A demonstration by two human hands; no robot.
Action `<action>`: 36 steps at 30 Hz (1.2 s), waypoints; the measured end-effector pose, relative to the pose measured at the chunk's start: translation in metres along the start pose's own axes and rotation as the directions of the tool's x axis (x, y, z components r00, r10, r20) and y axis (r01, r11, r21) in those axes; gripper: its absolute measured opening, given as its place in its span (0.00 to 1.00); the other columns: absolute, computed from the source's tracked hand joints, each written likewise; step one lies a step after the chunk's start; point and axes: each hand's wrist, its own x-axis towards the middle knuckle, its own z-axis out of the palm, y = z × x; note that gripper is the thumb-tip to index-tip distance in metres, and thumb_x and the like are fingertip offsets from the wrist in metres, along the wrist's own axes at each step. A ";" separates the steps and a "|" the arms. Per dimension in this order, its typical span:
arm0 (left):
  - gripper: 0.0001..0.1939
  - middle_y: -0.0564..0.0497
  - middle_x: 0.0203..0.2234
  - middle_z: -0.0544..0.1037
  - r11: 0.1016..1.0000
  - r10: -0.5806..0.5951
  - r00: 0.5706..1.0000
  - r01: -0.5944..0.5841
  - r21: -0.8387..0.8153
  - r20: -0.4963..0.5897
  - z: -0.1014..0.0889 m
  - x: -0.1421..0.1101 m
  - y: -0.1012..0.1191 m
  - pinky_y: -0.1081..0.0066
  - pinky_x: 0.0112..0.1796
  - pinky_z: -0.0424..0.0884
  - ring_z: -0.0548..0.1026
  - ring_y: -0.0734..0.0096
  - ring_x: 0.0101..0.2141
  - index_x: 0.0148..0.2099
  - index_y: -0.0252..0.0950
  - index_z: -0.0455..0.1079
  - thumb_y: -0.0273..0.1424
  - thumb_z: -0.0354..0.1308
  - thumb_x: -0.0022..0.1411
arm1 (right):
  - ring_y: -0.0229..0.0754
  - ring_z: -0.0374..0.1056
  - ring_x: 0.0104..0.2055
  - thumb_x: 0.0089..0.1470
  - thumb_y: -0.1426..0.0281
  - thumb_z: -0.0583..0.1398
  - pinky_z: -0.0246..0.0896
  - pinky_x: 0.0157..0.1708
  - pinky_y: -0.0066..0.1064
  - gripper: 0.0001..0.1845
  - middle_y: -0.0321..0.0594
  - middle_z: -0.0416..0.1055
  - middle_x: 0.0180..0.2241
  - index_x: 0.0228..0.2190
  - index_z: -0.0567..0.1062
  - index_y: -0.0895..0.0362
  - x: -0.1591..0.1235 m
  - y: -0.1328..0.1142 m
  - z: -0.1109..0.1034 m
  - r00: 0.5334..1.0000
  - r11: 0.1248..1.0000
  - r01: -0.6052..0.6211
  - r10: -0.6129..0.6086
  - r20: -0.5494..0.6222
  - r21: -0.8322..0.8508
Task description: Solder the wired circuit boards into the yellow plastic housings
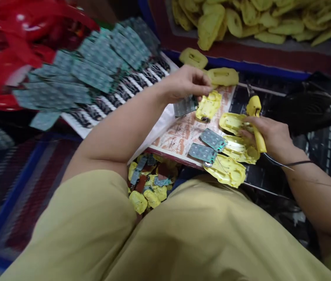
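Observation:
My left hand (187, 84) is pinched closed above the work board, thumb and fingertips together beside a yellow plastic shell (209, 106). What the fingertips grip is too small to make out. A grey-green circuit board (184, 106) shows just under this hand. My right hand (271, 134) is wrapped around a yellow-handled soldering iron (255, 107), its metal tip pointing up and away. The right fingertips reach to another yellow shell (232, 122). Nearer me lie two circuit boards (212, 138) with thin wires, against open yellow shells (226, 170).
Many circuit boards (95, 64) are stacked at the left on white strips with dark wires. Yellow shells fill a blue-rimmed crate (241, 62) at the back. Below the work board's edge (177, 154), a heap of shells and boards (150, 183) lies near my lap. Red plastic (22, 47) is far left.

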 end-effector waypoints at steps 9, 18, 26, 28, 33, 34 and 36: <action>0.07 0.50 0.32 0.82 0.851 0.075 0.927 -0.252 0.462 0.367 0.095 0.032 -0.007 0.67 0.50 0.73 0.81 0.64 0.45 0.40 0.33 0.83 0.24 0.67 0.58 | 0.40 0.78 0.26 0.75 0.56 0.61 0.72 0.28 0.28 0.27 0.34 0.83 0.30 0.69 0.72 0.49 -0.066 -0.016 -0.068 0.885 0.987 0.146 -0.162 -0.437 -0.070; 0.09 0.47 0.33 0.84 0.782 -0.015 0.953 -0.177 0.598 0.302 0.099 0.026 -0.005 0.65 0.52 0.74 0.82 0.62 0.45 0.40 0.35 0.84 0.26 0.64 0.58 | 0.49 0.84 0.35 0.64 0.57 0.69 0.85 0.35 0.39 0.23 0.40 0.87 0.43 0.58 0.81 0.46 -0.112 -0.005 -0.046 0.865 0.945 -0.145 0.264 -0.427 0.293; 0.07 0.50 0.30 0.83 0.779 -0.012 0.944 -0.199 0.595 0.331 0.099 0.026 -0.006 0.66 0.53 0.74 0.82 0.64 0.43 0.37 0.36 0.84 0.26 0.65 0.57 | 0.45 0.82 0.29 0.57 0.68 0.74 0.81 0.27 0.29 0.07 0.34 0.85 0.32 0.35 0.82 0.50 -0.096 -0.010 -0.041 0.872 0.916 0.088 0.120 -0.474 0.392; 0.07 0.50 0.29 0.82 0.772 -0.013 0.944 -0.200 0.604 0.330 0.100 0.026 -0.006 0.66 0.52 0.74 0.82 0.64 0.42 0.38 0.35 0.84 0.26 0.65 0.57 | 0.45 0.84 0.34 0.59 0.66 0.74 0.84 0.34 0.30 0.12 0.36 0.86 0.37 0.45 0.84 0.49 -0.099 -0.010 -0.041 0.887 0.922 -0.006 0.183 -0.424 0.386; 0.07 0.51 0.28 0.81 0.769 -0.021 0.940 -0.201 0.606 0.339 0.100 0.029 -0.007 0.67 0.51 0.74 0.81 0.64 0.41 0.37 0.35 0.84 0.26 0.65 0.56 | 0.45 0.85 0.35 0.64 0.62 0.71 0.85 0.36 0.31 0.12 0.38 0.87 0.40 0.48 0.84 0.50 -0.102 -0.012 -0.040 0.901 0.951 -0.044 0.171 -0.398 0.307; 0.07 0.51 0.28 0.81 0.772 -0.021 0.940 -0.200 0.603 0.339 0.100 0.029 -0.007 0.67 0.50 0.74 0.81 0.64 0.41 0.36 0.35 0.84 0.26 0.65 0.55 | 0.45 0.84 0.33 0.64 0.61 0.71 0.84 0.32 0.31 0.08 0.37 0.86 0.37 0.43 0.83 0.50 -0.100 -0.012 -0.040 0.897 0.951 -0.034 0.166 -0.411 0.308; 0.06 0.51 0.29 0.81 0.784 -0.016 0.941 -0.198 0.588 0.339 0.099 0.030 -0.007 0.67 0.49 0.74 0.81 0.65 0.41 0.36 0.35 0.83 0.27 0.65 0.55 | 0.45 0.83 0.30 0.62 0.61 0.72 0.82 0.28 0.30 0.08 0.35 0.85 0.33 0.35 0.81 0.50 -0.097 -0.011 -0.039 0.880 0.942 0.006 0.155 -0.449 0.336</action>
